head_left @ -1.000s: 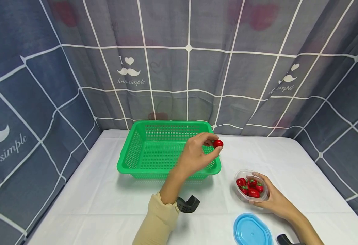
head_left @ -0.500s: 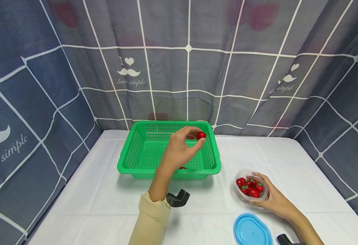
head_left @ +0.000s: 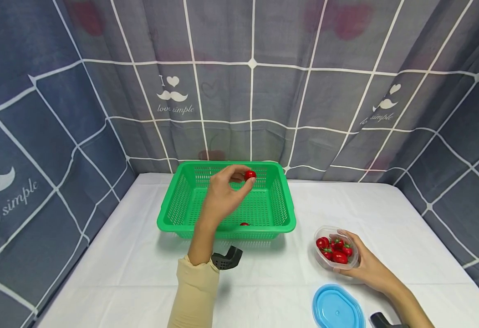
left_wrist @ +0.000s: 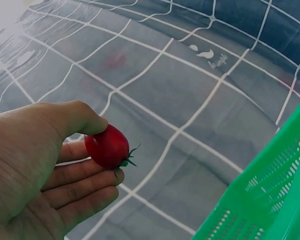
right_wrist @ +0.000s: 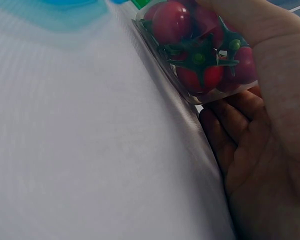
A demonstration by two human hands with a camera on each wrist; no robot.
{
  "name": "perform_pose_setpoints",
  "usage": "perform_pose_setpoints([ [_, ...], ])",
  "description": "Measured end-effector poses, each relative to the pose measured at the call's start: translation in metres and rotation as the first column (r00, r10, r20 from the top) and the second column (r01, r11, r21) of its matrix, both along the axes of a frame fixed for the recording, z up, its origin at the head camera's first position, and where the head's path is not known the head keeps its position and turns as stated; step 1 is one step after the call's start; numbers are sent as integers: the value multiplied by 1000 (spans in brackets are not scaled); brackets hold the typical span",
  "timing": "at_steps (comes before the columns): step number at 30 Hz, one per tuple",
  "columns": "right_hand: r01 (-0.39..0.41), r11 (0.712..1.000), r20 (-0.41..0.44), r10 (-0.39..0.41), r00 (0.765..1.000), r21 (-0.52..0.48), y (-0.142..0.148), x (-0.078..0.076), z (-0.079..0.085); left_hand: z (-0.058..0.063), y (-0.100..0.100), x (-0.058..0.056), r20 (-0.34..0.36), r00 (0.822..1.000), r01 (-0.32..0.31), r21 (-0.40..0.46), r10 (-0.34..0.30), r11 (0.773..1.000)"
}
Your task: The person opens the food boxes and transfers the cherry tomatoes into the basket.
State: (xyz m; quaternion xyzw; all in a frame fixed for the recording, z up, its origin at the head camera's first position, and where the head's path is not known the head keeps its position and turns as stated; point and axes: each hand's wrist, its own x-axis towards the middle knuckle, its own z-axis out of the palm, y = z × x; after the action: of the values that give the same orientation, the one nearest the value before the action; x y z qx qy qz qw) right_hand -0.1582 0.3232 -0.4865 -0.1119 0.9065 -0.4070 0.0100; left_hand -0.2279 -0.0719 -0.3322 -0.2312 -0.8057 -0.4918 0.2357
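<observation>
Between thumb and fingertips my left hand (head_left: 224, 191) pinches a red cherry tomato (head_left: 250, 175), held over the green plastic basket (head_left: 170, 226). Its green stem star shows in the left wrist view, where the tomato (left_wrist: 107, 146) sits against the thumb tip. Another cherry tomato (head_left: 244, 224) lies in the basket, mostly hidden by the near rim. On the right, my right hand (head_left: 360, 259) grips a clear plastic container (head_left: 320, 262) from its right side. Several cherry tomatoes (head_left: 339, 257) fill it, and in the right wrist view tomatoes (right_wrist: 171, 22) show through its wall.
A blue lid (head_left: 338, 307) lies on the white tablecloth (head_left: 280, 291), in front of the container. Grey checked curtain (head_left: 223, 100) stands behind the table and along both sides. A black wrist device (head_left: 227, 258) is on my left wrist.
My left hand has moved left with the cherry tomato, from over the basket's right rim to above its middle. The tomato in the basket has come into view. My right hand has stayed still.
</observation>
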Motion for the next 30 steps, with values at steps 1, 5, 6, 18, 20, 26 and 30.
perform_pose_setpoints([
  [1,1,1000,0,-1,1000,0,0,0,0,-1,-2,-1,1,1000,-4,-1,4,1000],
  [5,5,1000,3,-5,1000,-1,0,-1,0,-4,-6,-4,11,1000,-14,-9,14,1000],
  [6,8,1000,6,-8,1000,-1,-1,-1,1,-4,-6,-4,14,1000,-16,-11,16,1000],
  [18,8,1000,11,-9,1000,7,-2,0,2,-4,-7,-4,26,999,-27,-18,27,999],
  [20,9,1000,9,-9,1000,6,-1,0,2,-4,-7,-4,26,999,-29,-18,30,999],
  [26,-2,1000,-5,2,1000,-8,0,1,0,-5,-6,-4,29,999,-18,-24,19,1000],
  [30,-6,1000,-9,6,1000,-7,0,0,0,-5,-5,-3,25,1000,-17,-29,18,999],
])
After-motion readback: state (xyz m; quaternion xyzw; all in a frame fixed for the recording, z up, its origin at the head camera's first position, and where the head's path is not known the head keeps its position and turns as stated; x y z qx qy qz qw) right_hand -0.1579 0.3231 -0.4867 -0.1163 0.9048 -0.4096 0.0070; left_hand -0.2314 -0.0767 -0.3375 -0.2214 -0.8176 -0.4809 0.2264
